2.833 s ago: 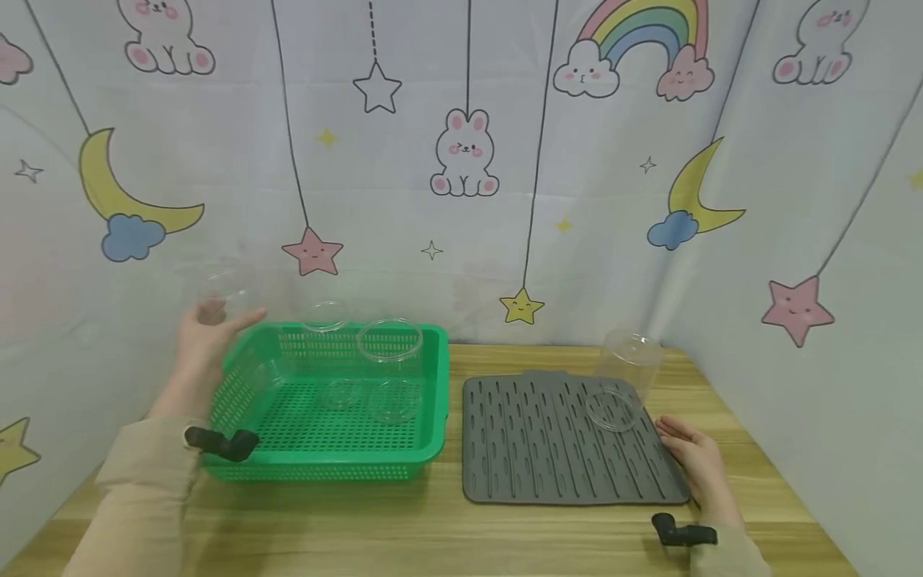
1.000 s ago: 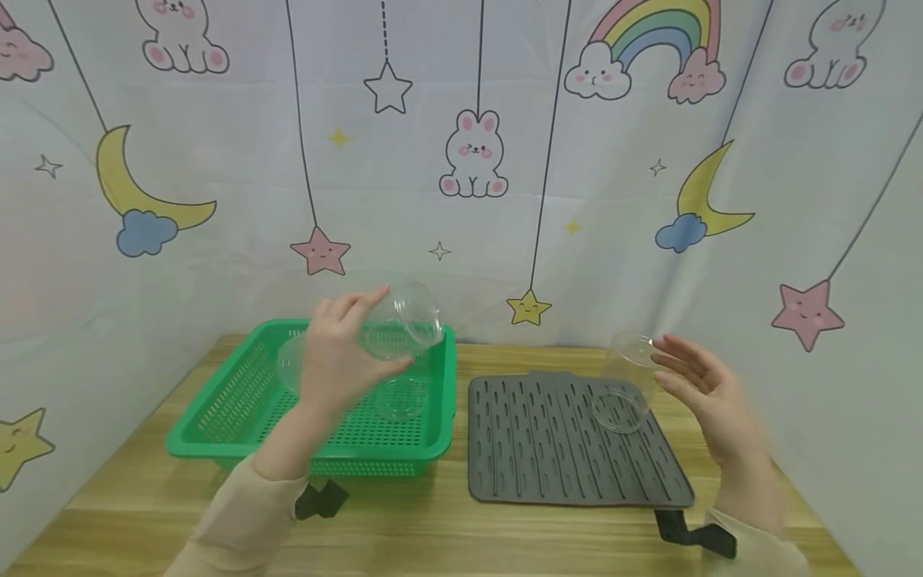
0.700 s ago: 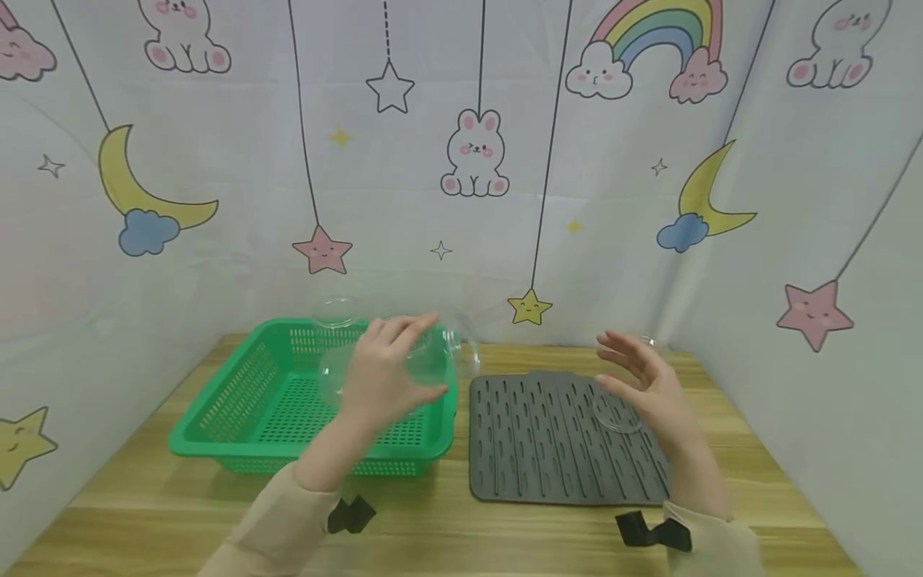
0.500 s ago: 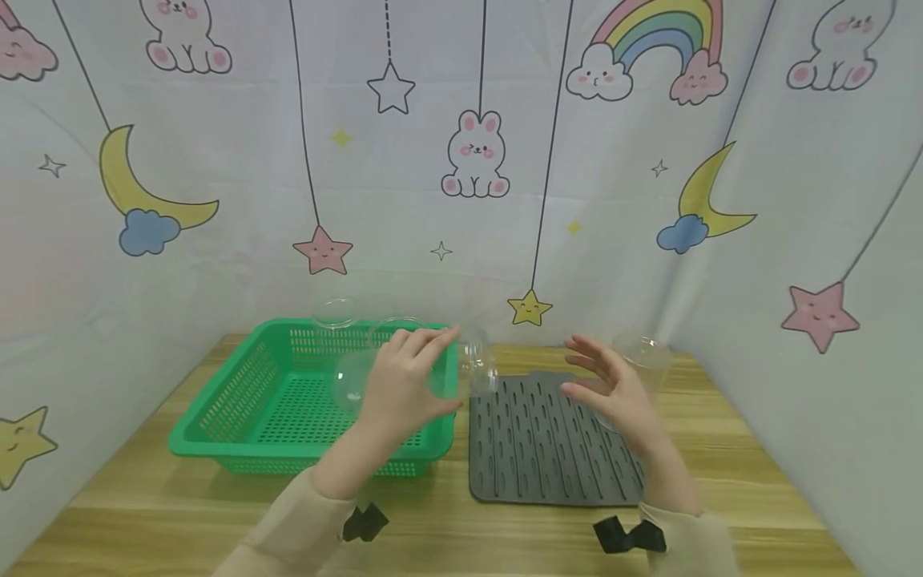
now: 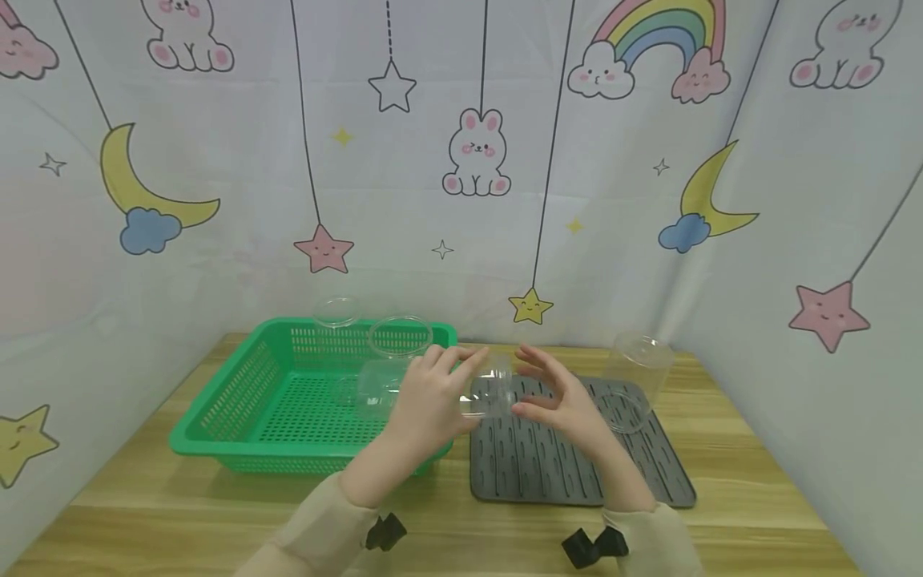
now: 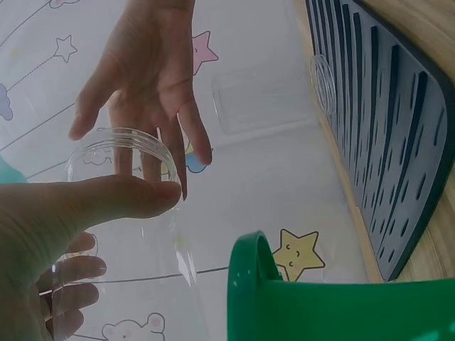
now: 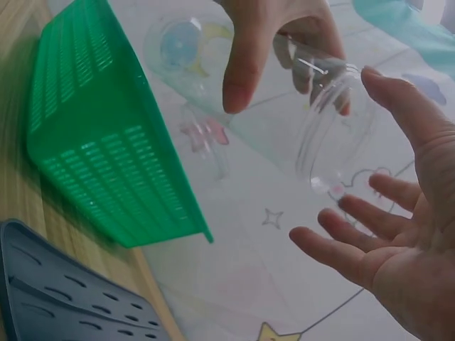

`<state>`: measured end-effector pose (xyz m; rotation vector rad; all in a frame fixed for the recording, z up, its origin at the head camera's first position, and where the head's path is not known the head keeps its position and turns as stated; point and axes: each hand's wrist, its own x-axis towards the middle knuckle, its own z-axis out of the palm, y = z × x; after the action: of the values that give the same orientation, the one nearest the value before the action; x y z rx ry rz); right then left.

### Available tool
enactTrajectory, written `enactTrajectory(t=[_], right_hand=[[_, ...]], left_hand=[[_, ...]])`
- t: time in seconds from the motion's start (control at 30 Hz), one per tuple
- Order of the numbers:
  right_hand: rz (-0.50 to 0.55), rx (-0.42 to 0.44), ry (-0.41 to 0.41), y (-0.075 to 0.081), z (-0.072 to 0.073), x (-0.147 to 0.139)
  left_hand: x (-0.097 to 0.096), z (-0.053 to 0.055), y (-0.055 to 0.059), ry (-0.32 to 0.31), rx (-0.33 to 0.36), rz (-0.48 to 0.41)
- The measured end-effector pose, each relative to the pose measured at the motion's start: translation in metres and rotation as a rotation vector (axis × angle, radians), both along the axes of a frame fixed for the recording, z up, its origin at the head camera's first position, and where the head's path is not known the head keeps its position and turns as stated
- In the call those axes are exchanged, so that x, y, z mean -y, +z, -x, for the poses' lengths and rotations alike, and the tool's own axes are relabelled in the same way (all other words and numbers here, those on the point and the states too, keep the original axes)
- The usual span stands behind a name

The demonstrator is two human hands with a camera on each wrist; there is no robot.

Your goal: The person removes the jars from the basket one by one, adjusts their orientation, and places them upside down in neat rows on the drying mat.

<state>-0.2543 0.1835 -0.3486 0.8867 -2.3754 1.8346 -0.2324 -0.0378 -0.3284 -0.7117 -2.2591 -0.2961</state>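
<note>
My left hand [image 5: 425, 401] grips a clear plastic jar [image 5: 378, 389] round its body, thumb on one side and fingers on the other. The jar lies sideways in the air over the green basket's right side, its threaded mouth pointing right. In the right wrist view that ringed mouth faces my right hand [image 5: 566, 409], whose fingers are spread and bent around the opening with nothing in the palm. The right thumb tip is right at the rim. Two more clear jars stand in the green basket [image 5: 288, 455], their round rims [image 5: 400, 336] showing above its back edge.
A grey ridged drying mat [image 5: 548, 457] lies on the wooden table [image 5: 505, 541] right of the basket. Another clear jar [image 5: 638, 365] stands mouth down on the mat's back right part. A curtain with cartoon prints [image 5: 404, 192] hangs behind and at both sides.
My left hand has picked a jar from the basket's left side, carried it right and tilted it sideways. My right hand has left the mat's right edge and moved left to the jar's mouth.
</note>
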Motion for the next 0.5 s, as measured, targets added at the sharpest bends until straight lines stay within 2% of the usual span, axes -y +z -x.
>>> enactTrajectory(t=[0.2,0.5], right_hand=[[-0.023,0.008,-0.013,-0.003,-0.002,0.008],[-0.008,0.015,-0.065,-0.004,-0.003,0.012]], left_hand=[[-0.006,0.0,-0.002,0.011,0.007,0.056],[-0.006,0.006,-0.008,-0.034,-0.017,0.04]])
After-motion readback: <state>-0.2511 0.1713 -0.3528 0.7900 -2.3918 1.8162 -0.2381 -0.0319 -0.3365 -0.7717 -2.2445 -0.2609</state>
